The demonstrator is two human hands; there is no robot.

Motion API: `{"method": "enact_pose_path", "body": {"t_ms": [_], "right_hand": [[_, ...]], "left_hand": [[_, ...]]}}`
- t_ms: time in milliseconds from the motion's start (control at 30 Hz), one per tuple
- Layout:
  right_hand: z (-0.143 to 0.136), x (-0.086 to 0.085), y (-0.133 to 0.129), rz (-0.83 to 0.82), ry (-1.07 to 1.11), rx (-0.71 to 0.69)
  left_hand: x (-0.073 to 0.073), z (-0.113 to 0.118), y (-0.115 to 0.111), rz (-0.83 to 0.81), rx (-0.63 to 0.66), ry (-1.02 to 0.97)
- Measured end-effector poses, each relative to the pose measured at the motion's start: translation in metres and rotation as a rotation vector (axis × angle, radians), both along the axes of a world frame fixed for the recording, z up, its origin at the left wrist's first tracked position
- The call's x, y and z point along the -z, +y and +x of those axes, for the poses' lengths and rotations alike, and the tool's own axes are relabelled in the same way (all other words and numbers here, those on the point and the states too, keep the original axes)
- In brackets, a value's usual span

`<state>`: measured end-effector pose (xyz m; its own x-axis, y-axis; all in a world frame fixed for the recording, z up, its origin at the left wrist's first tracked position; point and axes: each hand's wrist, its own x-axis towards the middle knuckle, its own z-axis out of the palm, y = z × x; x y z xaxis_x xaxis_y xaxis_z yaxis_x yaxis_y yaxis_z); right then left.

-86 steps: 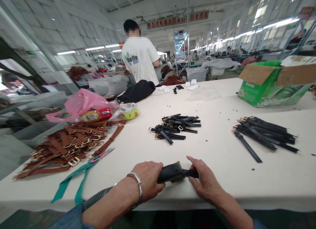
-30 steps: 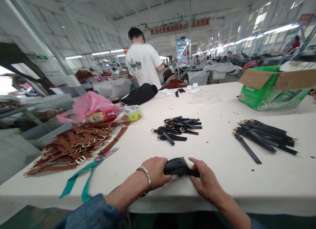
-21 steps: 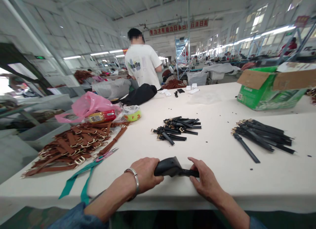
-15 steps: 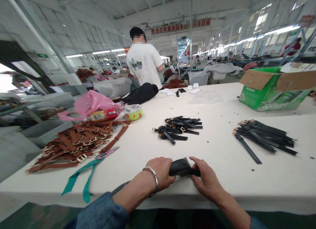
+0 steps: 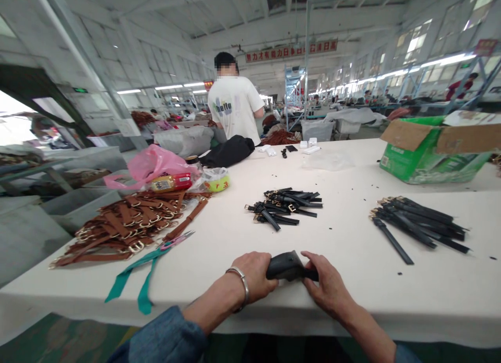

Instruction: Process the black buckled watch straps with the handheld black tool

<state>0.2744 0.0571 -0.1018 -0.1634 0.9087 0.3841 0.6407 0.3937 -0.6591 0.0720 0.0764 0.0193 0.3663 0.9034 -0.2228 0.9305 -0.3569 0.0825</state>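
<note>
My left grip [image 5: 253, 273] wraps black tool [image 5: 285, 266], right grip [image 5: 327, 282] pinches black strap [image 5: 312, 275] by its tip; best hold strap steady, fingertips clear

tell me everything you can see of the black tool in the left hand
The black tool looks like smooth plastic, its rounded body flaring to a greyish-edged end with a small dot near it. It is held roughly level over the near part of the white table, the left hand wrapped round its narrower end. The flared end points toward the right hand, beside a black strip held there.
</note>
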Motion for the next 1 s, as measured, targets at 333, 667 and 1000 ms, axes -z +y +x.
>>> {"method": "enact_pose_path", "body": {"t_ms": [333, 667, 1000], "right_hand": [[-0.010, -0.023, 0.003, -0.068, -0.153, 0.038], [-0.002, -0.026, -0.002, 0.117, -0.248, -0.136], [-0.007, -0.023, 0.007, -0.044, -0.127, -0.110]], "left_hand": [[-0.015, -0.051, -0.002, -0.013, -0.166, -0.107], [-0.010, -0.054, -0.020, -0.048, -0.124, -0.115], [0.004, -0.034, -0.024, -0.050, -0.074, -0.027]]}}
